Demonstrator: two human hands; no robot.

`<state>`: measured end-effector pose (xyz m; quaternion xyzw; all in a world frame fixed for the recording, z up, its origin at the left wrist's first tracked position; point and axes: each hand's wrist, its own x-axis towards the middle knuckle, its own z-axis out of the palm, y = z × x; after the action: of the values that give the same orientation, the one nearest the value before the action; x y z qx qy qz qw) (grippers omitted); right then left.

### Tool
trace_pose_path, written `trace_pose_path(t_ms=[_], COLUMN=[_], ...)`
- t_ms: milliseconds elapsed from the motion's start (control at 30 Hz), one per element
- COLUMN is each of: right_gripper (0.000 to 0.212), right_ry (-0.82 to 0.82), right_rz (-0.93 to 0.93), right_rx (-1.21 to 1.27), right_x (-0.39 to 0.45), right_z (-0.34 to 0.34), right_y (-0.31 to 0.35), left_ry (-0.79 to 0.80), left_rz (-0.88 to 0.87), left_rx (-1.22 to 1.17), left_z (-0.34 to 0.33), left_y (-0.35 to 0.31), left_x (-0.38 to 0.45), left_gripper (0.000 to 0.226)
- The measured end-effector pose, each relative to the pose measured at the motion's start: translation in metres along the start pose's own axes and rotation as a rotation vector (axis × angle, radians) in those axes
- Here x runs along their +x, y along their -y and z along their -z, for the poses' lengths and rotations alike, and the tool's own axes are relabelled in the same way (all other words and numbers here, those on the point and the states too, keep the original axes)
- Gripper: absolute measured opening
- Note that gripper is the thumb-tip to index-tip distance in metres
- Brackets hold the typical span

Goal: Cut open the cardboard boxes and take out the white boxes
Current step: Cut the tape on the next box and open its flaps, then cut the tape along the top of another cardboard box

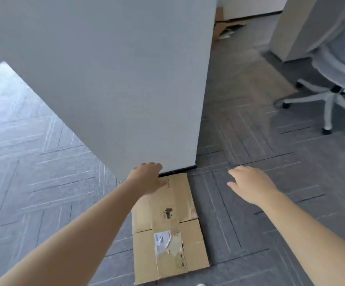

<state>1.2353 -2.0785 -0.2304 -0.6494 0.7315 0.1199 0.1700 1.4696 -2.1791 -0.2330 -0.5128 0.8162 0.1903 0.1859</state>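
Grey carpet tiles (43, 182) carry a flattened cardboard box (167, 234) nearest the viewer, its far end at the foot of a white pillar (116, 79). The left hand (147, 178) reaches over that far edge, fingers hidden, grip unclear; the right hand (248, 182) hovers relaxed, holding nothing. Likely clearing emptied cardboard; next, pinch the edge. No white boxes visible. An office chair (336, 75) stands beyond.

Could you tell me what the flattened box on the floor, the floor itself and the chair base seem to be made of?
The flattened box looks like plain brown corrugated cardboard, matte, with creased flaps and a torn white paper label. The floor appears to be grey carpet tiles: a dull, fuzzy texture with visible seams. The chair base looks like smooth white plastic or painted metal with dark casters; the picture cannot settle which.
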Motion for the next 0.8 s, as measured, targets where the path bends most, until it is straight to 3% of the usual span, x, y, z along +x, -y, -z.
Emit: trace_pose_path(t_ms=[133, 267, 800], right_gripper=[0.038, 0.039, 0.041], right_ry=[-0.117, -0.206, -0.283], right_rz=[-0.101, -0.281, -1.191], right_rx=[-0.037, 0.005, 0.33], right_x=[-0.063, -0.132, -0.474], right_z=[0.076, 0.1, 0.006], right_y=[-0.034, -0.062, -0.09], left_ry=[-0.063, -0.102, 0.029], left_rz=[-0.152, -0.3, -1.041], left_rx=[-0.019, 0.025, 0.293], left_z=[0.08, 0.114, 0.066], left_y=[-0.06, -0.119, -0.384], left_x=[-0.031, -0.054, -0.212], left_gripper=[0.053, 0.051, 0.053])
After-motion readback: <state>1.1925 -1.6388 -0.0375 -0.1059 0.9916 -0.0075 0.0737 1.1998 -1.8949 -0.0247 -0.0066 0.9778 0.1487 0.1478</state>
